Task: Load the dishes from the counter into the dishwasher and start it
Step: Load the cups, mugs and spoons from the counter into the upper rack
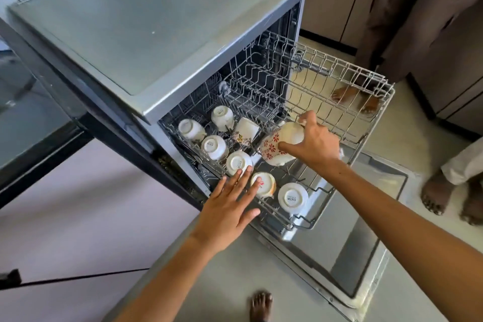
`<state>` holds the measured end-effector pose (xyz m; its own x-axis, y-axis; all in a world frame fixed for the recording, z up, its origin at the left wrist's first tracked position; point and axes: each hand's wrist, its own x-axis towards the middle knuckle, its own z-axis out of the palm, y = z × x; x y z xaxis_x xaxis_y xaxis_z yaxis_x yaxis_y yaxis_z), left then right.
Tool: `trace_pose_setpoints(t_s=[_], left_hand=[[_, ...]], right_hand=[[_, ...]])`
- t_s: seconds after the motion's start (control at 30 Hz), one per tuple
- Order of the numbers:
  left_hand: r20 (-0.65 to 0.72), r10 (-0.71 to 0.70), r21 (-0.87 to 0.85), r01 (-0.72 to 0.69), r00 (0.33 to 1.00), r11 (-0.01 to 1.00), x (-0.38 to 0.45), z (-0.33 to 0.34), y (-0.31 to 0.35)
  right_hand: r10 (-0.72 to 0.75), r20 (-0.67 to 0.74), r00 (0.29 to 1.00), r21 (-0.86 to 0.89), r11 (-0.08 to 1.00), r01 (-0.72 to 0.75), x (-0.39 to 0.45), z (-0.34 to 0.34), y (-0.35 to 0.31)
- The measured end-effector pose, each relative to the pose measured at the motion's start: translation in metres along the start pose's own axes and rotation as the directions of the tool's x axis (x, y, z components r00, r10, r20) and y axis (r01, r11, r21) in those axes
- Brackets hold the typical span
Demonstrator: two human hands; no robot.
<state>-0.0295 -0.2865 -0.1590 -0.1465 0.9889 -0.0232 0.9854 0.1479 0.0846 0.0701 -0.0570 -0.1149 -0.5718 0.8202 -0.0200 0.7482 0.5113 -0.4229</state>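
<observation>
The grey dishwasher [156, 42] stands open with its upper wire rack [347, 78] pulled out over the lowered door [366, 256]. Several white cups sit upside down in the rack's left part. My right hand [313, 144] grips a white mug with red flowers [274, 149] and holds it tilted over the rack. My left hand [230, 206] is spread flat, its fingertips touching an upturned white cup [238, 162] and a cup with a red mark [265, 184]. Another white cup [292, 197] sits at the rack's near edge.
The right half of the rack holds nothing. Two other people stand close by: bare feet behind the rack [355, 98] and at the right [435, 195]. My own foot [261, 306] is near the door. Brown cabinets [337, 0] line the back wall.
</observation>
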Motion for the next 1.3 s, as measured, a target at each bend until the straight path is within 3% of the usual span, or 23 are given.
trace_pose_setpoints(t_s=[0.27,0.63,0.83,1.3], left_hand=[[-0.003,-0.057,-0.065,0.057,0.998,0.996,-0.001,0.006,0.005],[0.007,-0.06,-0.083,0.061,0.998,0.995,0.0,0.009,0.006],[0.013,-0.076,-0.079,0.077,0.997,0.994,0.0,0.011,0.008],[0.011,-0.101,-0.069,0.102,0.995,0.992,0.0,0.014,0.008]], right_hand=[[-0.071,0.137,0.988,-0.223,0.97,0.1,0.028,0.029,-0.021],[-0.096,0.153,0.983,-0.2,0.972,0.126,0.021,0.054,-0.01],[-0.106,0.228,0.968,-0.304,0.937,0.174,0.01,0.067,-0.009],[-0.174,0.16,0.972,-0.164,0.966,0.2,0.02,0.058,0.0]])
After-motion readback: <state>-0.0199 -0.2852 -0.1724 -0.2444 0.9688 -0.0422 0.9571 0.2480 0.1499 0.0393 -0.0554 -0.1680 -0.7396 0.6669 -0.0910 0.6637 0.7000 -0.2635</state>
